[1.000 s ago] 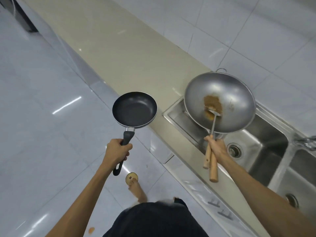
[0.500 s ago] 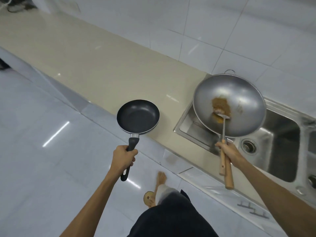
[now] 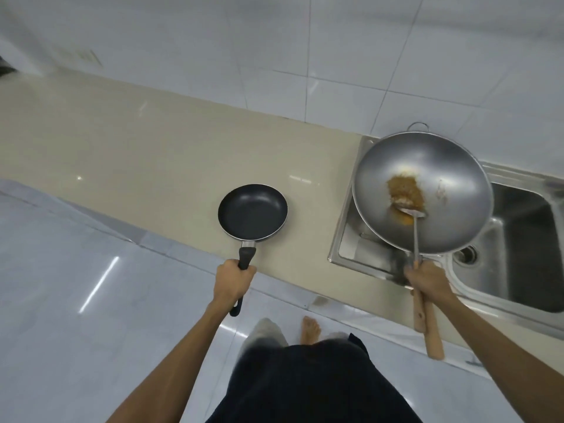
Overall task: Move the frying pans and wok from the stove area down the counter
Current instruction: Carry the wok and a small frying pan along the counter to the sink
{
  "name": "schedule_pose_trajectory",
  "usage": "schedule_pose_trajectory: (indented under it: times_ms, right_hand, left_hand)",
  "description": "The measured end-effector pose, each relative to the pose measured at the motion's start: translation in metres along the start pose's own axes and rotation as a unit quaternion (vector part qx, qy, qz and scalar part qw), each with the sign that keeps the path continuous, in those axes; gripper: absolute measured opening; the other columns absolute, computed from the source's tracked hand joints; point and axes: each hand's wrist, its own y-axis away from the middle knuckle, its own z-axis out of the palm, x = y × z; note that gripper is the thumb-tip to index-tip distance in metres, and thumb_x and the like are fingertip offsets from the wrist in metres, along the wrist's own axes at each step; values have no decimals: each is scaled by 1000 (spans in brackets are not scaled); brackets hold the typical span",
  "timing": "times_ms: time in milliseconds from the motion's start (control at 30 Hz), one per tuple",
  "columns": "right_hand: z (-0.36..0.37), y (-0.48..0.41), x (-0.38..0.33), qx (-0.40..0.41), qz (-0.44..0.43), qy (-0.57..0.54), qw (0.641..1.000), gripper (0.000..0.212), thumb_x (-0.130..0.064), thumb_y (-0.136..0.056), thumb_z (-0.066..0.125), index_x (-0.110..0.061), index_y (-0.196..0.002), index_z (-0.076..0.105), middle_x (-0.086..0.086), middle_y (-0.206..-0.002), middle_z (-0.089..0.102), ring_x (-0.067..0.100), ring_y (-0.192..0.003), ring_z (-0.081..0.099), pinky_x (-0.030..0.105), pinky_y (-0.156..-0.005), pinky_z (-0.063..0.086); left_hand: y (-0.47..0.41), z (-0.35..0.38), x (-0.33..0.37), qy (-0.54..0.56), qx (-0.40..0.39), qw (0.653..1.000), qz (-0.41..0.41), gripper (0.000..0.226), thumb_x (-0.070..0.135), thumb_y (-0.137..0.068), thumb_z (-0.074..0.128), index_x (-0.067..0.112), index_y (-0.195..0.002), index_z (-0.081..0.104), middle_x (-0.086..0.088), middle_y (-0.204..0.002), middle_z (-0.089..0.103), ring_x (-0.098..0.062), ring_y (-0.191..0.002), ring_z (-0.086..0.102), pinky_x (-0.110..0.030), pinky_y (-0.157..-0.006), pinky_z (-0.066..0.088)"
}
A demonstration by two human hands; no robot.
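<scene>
A small black frying pan (image 3: 252,211) hangs level over the front edge of the beige counter (image 3: 146,148), held by its black handle in my left hand (image 3: 234,281). My right hand (image 3: 428,280) grips the wooden handle of a large steel wok (image 3: 439,178) together with the wooden handle of a metal spatula (image 3: 415,227). The wok is held above the left end of the steel sink (image 3: 518,270) and carries a brown patch of food, with the spatula's blade resting in it.
White tiled wall (image 3: 335,41) runs behind the counter. The glossy tiled floor (image 3: 76,300) lies to the left and below. My bare foot (image 3: 310,329) and dark clothing show at the bottom. The sink drain (image 3: 466,254) sits just right of my right hand.
The view has swung to face the counter more squarely. The frying pan now hangs over the counter's front edge instead of the floor, and the wok stays over the sink's left end.
</scene>
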Motion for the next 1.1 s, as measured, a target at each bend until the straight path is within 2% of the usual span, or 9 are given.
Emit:
schedule_pose_trajectory:
  times_ms: [133,300,467,567,667,733,833,967,1100]
  right_hand:
    - [7,1,-17,-11,27,-17,999,25,-22,-92,63,-1,-104,63,25,-107,69,45,-91,70,56,-88,58]
    - [23,7,-38,4,72,-36,997,23,-18,-93,61,1,-108,59,26,-110,66,46,-93,70,57,-89,58]
    - [41,12,-58,30,99,-14,995,25,-14,-95,60,5,-111,59,27,-111,65,37,-88,61,43,-81,52]
    - [48,12,-66,44,112,-2,993,26,-13,-95,59,5,-114,59,20,-100,59,33,-82,53,37,-74,44]
    - [51,13,-74,48,133,-1,990,29,-16,-95,59,4,-116,59,17,-97,56,34,-83,54,37,-75,45]
    - [52,10,-79,50,151,-10,987,31,-17,-95,59,4,-117,58,21,-106,62,39,-92,61,42,-82,52]
    - [54,12,-83,47,159,-8,986,29,-16,-91,61,0,-115,57,20,-110,64,38,-95,63,46,-87,54]
    - [57,13,-87,49,175,4,983,30,-15,-89,63,-2,-114,54,14,-98,61,34,-86,60,39,-75,49]
    - [59,16,-86,50,183,26,982,31,-17,-87,64,-4,-112,50,10,-92,57,32,-82,57,38,-73,48]
  left_hand:
    - [-42,-12,18,-18,-7,1000,18,28,21,-79,60,7,-56,51,-9,-56,55,-25,-53,52,-45,-60,57]
    - [-98,-22,44,-21,-26,999,33,28,23,-83,57,6,-61,54,-14,-66,60,-31,-60,58,-45,-66,57]
    - [-149,-30,60,-38,-38,996,67,28,22,-89,55,1,-70,57,-23,-76,66,-41,-74,65,-47,-71,56]
    - [-176,-33,64,-56,-50,994,84,31,22,-92,54,-5,-79,61,-29,-87,69,-44,-82,67,-46,-72,56]
    - [-199,-36,68,-77,-63,991,91,37,24,-94,53,-11,-94,65,-31,-94,69,-45,-88,67,-47,-78,57]
    - [-214,-35,75,-96,-72,988,92,37,25,-95,53,-10,-101,65,-30,-99,69,-45,-93,66,-45,-81,54]
    - [-223,-36,78,-110,-66,987,93,37,26,-94,55,-8,-102,65,-29,-100,69,-44,-95,65,-44,-82,52]
    - [-237,-39,88,-129,-92,984,86,37,29,-92,57,-5,-105,62,-26,-103,68,-43,-98,65,-46,-86,55]
    - [-240,-44,84,-164,-115,976,81,39,31,-89,59,0,-113,55,-21,-108,64,-41,-99,64,-42,-83,52]
